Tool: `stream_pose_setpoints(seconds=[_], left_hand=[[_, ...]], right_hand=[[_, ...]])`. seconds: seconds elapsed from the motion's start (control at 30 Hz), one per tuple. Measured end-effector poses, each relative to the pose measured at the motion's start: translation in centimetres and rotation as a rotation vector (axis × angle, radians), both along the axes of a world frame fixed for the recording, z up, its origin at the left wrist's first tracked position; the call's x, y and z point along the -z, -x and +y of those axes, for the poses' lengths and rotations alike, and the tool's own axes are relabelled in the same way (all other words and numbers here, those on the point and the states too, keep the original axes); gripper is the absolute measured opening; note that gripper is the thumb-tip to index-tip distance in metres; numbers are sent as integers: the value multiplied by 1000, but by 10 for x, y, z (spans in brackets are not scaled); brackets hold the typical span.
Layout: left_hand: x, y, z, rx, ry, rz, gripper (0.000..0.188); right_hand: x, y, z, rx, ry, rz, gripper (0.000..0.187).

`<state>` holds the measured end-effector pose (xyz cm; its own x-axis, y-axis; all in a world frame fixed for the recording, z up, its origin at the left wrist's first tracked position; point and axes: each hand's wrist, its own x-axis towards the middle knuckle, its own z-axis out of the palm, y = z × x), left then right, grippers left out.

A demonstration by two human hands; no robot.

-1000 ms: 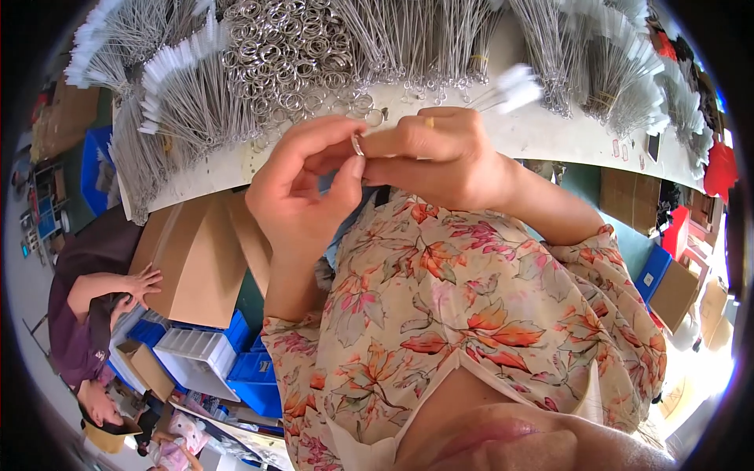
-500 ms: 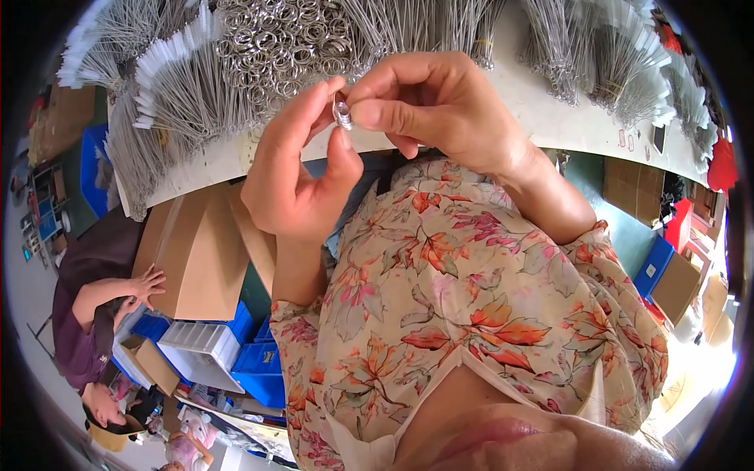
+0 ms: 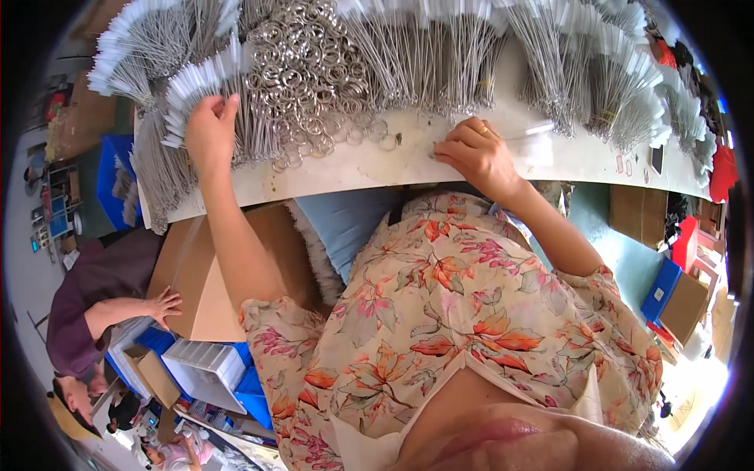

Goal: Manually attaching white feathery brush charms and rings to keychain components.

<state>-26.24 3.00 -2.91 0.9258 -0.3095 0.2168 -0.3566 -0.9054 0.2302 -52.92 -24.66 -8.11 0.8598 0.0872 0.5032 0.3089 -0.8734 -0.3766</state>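
Note:
My left hand reaches over thin wire brushes with white bristle ends, at the left of the white table. Its thumb stands apart from the curled fingers, and I see nothing held between them. Over the table's front part, right of the middle, my right hand has its fingers pinched together. A small bit shows at their tips, too small to name. A heap of shiny metal split rings lies between the hands, with several loose rings spread along its near edge.
More brush bundles line the table's back and right side. Below the left edge stands a cardboard box, with another person's hand on it. Blue and white bins stand nearer. A light blue cushion lies beside my lap.
My hands were together around a small shiny metal ring piece; they have parted. The left went left to the brushes, the right came down to the right. The ring piece is no longer visible.

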Motion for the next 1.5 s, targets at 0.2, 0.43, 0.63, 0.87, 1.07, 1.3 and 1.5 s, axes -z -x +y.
stream_pose_setpoints(seconds=[0.2, 0.43, 0.63, 0.87, 1.07, 1.3, 1.5], left_hand=[[13, -18, -5, 27, -96, 50, 24], [24, -8, -21, -13, -136, -175, 19], [13, -19, -21, -95, 131, -93, 14], [-37, -63, 33, 108, 590, -629, 21], [7, -129, 228, -410, -335, -101, 52], [23, -127, 233, -225, -181, -23, 34], [2, -121, 207, -238, -218, -2, 30]], right_hand=[[-26, -78, -20, 123, -275, -18, 10], [-40, -183, -26, 318, -4, 334, 25], [-23, -201, -56, 196, -275, 434, 25], [-95, -152, -75, 23, -1162, -117, 14], [-118, -48, -174, 518, -859, -365, 18], [-70, 13, -217, 893, -366, -11, 23], [-57, -11, -213, 964, -239, 138, 28]])
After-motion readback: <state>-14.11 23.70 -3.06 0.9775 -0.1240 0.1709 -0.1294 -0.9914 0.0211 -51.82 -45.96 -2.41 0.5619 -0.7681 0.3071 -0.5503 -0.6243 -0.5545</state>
